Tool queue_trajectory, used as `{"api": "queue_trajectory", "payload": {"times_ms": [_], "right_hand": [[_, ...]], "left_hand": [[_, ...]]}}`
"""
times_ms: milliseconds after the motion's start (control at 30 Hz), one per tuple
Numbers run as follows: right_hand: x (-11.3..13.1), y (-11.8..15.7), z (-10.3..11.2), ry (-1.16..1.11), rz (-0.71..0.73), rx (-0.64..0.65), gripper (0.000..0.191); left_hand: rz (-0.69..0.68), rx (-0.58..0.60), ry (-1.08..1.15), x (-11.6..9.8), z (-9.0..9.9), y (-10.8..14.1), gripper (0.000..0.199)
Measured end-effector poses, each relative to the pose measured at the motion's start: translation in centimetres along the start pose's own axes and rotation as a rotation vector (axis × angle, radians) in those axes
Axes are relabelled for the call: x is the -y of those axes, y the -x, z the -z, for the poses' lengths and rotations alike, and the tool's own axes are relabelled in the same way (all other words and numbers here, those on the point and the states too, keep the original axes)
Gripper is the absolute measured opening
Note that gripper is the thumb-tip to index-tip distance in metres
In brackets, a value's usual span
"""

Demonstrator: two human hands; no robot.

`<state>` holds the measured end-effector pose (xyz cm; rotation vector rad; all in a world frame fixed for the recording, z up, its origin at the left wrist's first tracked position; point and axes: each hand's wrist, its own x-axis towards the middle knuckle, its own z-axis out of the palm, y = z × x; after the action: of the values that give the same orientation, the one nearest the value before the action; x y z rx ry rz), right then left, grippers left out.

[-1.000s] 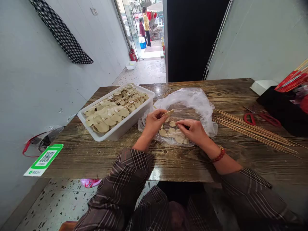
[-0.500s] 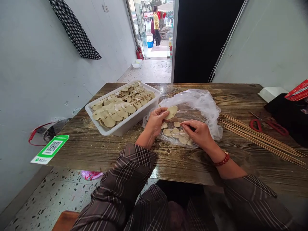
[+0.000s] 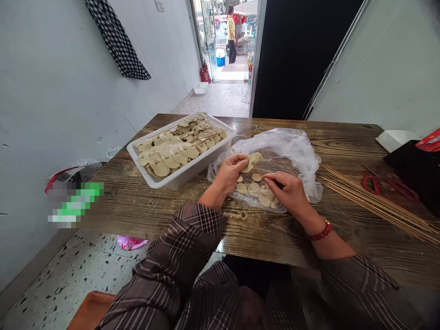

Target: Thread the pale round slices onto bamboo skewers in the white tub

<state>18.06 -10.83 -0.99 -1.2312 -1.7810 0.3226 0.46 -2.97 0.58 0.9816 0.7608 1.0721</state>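
Between thumb and fingers, my left hand [image 3: 229, 175] pinches a pale round slice [image 3: 254, 161], which looks bent. My right hand [image 3: 286, 187] is closed on a thin wooden skewer [image 3: 258, 171] whose far end meets that slice. Below both hands, several more pale slices [image 3: 254, 189] lie on a clear plastic bag [image 3: 302, 151] spread over the table. Left of my left hand stands a white tub [image 3: 178, 182], heaped with skewered slices [image 3: 168, 156]. How far the skewer passes through the held slice is hard to make out.
Bare skewers [image 3: 374, 201] lie on the right of the wooden table [image 3: 144, 211], beside red-handled scissors [image 3: 371, 184] and a black box [image 3: 409, 160]. A green-and-white card [image 3: 77, 201] sits at the left edge. Beyond the doorway a person [image 3: 231, 34] stands outside.
The slice in my left hand has tilted and bent. Both hands stay close together over the bag. The whole view has shifted slightly, with things appearing farther right.
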Motion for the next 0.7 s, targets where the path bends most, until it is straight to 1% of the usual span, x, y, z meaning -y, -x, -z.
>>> {"api": "queue_trajectory", "payload": {"times_ms": [133, 367, 567, 700], "right_hand": [[-0.02, 0.0, -0.04, 0.0, -0.009, -0.01, 0.019], [-0.46, 0.06, -0.05, 0.023, -0.012, 0.003, 0.019], [-0.85, 0.06, -0.17, 0.026, -0.014, 0.006, 0.018], [-0.86, 0.03, -0.21, 0.039, -0.007, 0.011, 0.018]], "left_hand": [[-0.04, 0.017, -0.051, 0.22, -0.29, 0.16, 0.033], [-0.092, -0.036, -0.116, -0.21, -0.21, 0.3, 0.025], [-0.157, -0.025, -0.244, -0.05, -0.19, 0.18, 0.02], [-0.206, 0.013, -0.361, 0.04, -0.21, 0.21, 0.016]]}}
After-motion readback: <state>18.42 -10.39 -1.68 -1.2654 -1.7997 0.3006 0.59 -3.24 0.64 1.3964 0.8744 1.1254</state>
